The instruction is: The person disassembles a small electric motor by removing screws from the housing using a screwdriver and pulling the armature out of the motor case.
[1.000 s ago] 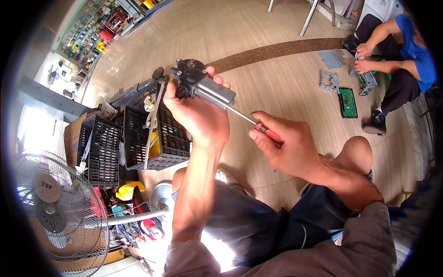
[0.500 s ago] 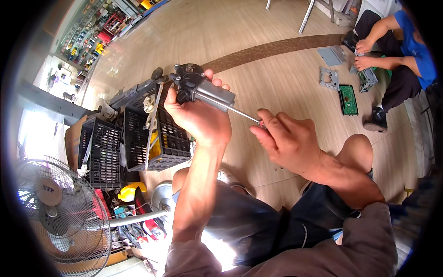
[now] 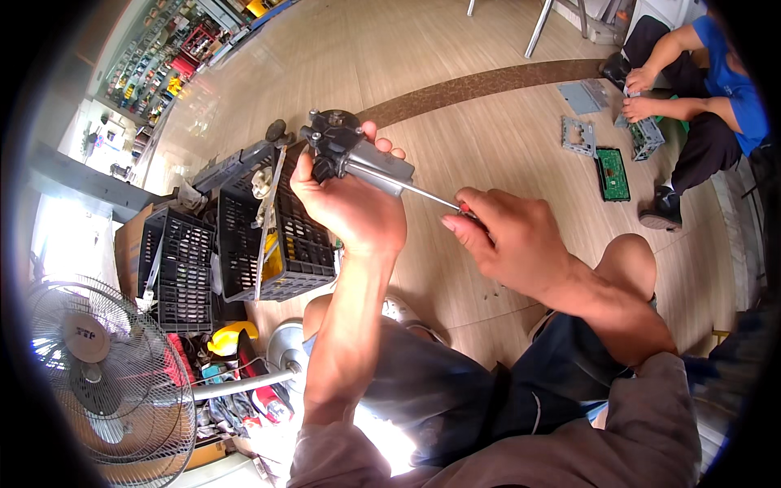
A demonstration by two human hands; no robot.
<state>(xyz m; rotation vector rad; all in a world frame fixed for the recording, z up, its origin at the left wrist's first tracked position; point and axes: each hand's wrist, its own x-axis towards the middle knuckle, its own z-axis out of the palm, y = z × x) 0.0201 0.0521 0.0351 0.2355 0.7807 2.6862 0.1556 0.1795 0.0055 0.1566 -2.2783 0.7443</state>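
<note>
My left hand [image 3: 355,213] is closed around a small gear motor [image 3: 386,164] with a grey body and a black gearbox head. Its fingertips show beyond the far side of the motor, and the thumb lies along the gearbox. In my right hand [image 3: 525,244] is a screwdriver [image 3: 433,196], pinched by its reddish handle, most of which the fingers cover. The long steel shaft runs alongside the grey motor body to the gearbox. Exactly where the tip sits is hard to see.
Black plastic crates [image 3: 281,244] with parts stand left, beside a standing fan [image 3: 89,342] and a yellow container [image 3: 232,337]. At right, a person in blue [image 3: 720,98] handles a metal frame [image 3: 647,138]; a green circuit board [image 3: 613,174] lies on the floor.
My right hand has rolled slightly around the screwdriver, and more of the red handle shows at the fingertips. The left hand and the motor have hardly moved.
</note>
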